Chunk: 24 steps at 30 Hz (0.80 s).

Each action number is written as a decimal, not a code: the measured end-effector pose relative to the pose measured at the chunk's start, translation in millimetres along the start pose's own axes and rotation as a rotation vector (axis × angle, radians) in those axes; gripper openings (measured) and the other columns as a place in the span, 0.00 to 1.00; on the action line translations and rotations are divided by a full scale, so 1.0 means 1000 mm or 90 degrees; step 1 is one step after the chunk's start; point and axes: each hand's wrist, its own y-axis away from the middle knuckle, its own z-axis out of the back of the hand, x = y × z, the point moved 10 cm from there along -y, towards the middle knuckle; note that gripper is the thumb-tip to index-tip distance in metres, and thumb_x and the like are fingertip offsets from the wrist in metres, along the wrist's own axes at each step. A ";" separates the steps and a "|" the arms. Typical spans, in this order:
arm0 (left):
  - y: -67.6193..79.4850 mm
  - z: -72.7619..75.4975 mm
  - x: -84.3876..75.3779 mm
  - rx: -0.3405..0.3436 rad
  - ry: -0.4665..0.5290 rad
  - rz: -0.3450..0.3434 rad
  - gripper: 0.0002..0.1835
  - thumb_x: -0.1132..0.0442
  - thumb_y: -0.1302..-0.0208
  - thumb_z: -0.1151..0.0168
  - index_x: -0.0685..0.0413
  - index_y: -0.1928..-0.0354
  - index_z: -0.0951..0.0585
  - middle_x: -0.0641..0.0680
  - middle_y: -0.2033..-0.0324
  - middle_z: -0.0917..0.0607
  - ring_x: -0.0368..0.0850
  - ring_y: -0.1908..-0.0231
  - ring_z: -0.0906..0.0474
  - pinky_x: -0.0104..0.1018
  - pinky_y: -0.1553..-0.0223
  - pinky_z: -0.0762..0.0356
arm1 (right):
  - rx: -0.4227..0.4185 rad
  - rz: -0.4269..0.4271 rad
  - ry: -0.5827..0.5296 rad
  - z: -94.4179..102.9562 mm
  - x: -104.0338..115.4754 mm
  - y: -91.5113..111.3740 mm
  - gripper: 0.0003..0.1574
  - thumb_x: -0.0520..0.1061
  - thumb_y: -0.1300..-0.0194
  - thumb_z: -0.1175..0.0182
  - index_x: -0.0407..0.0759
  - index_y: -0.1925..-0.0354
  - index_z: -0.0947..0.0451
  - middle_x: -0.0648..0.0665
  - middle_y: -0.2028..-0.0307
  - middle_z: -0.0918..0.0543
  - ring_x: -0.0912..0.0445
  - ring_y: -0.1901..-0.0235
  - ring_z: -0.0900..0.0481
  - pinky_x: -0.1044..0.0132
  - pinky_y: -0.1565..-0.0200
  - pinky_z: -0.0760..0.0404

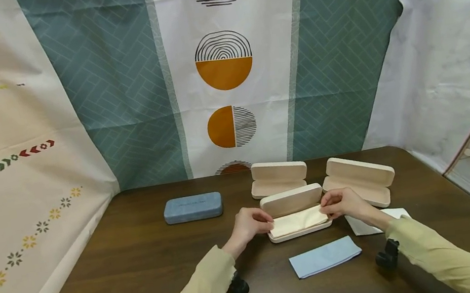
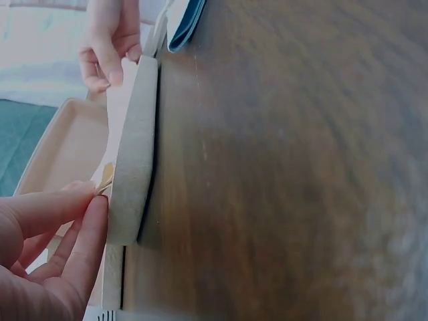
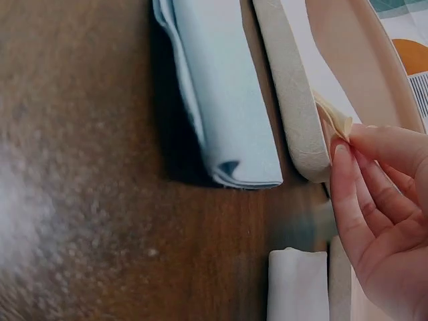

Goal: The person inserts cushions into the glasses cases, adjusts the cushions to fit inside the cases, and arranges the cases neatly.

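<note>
A folded pale yellow cloth lies in the lower half of an open cream glasses case, whose lid stands up behind it. My left hand pinches the cloth's left end between thumb and fingers. At its right end, my right hand pinches the cloth too. The wrist views show the cloth's layered edge between the right fingertips and its other end at the left fingertips. In front of the case lies a folded light blue cloth, apart from both hands.
Two more open cream cases, one at the back and one to the right, stand behind the worked one. A white folded cloth lies under the right forearm. A closed blue case sits at the back left of the dark wooden table.
</note>
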 end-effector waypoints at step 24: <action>-0.004 0.041 -0.004 -0.131 0.120 0.002 0.16 0.61 0.48 0.32 0.64 0.61 0.20 0.55 0.65 0.20 0.47 0.67 0.22 0.42 0.66 0.23 | -0.134 0.079 -0.117 0.035 0.015 -0.004 0.23 0.40 0.39 0.41 0.24 0.51 0.32 0.38 0.58 0.23 0.50 0.58 0.23 0.58 0.58 0.25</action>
